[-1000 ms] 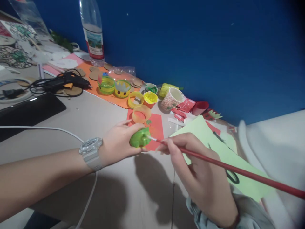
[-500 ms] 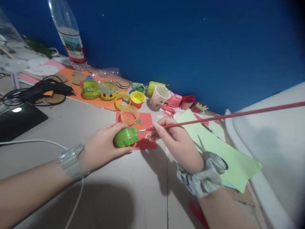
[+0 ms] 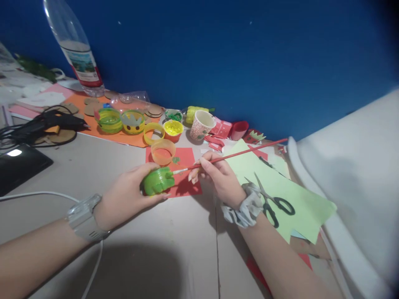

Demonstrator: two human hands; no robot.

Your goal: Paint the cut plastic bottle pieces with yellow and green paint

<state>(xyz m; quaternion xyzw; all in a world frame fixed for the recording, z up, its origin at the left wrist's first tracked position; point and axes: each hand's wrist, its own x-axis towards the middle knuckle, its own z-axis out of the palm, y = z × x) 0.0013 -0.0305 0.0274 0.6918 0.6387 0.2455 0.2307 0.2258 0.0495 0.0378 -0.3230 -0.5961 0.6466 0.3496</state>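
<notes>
My left hand [image 3: 127, 193] is closed around a green-painted bottle bottom [image 3: 158, 181], tilted so its lobed base faces right. Between the fingers of my right hand [image 3: 216, 176] is a thin red paintbrush [image 3: 240, 154], its tip touching or almost touching the green base. Below them lies a red paper sheet [image 3: 188, 187] with a green smear on it. An orange plastic ring [image 3: 163, 152] rests at the sheet's back left corner. Just behind stand a cup of yellow paint [image 3: 173, 129] and a cup of green paint [image 3: 173, 116].
Black-handled scissors [image 3: 274, 200] lie on light green paper [image 3: 302, 199] beside my right wrist. A patterned paper cup [image 3: 202, 126] stands at the back. Leftward are a tall plastic bottle [image 3: 82, 68], decorated yellow-green cups [image 3: 133, 121] and a glue gun [image 3: 67, 120]. A white cable [image 3: 96, 265] passes under my left wrist.
The brush has swung to a different angle, its far end now further from the camera. My right wrist has shifted, uncovering the scissors. The view has moved slightly to the right.
</notes>
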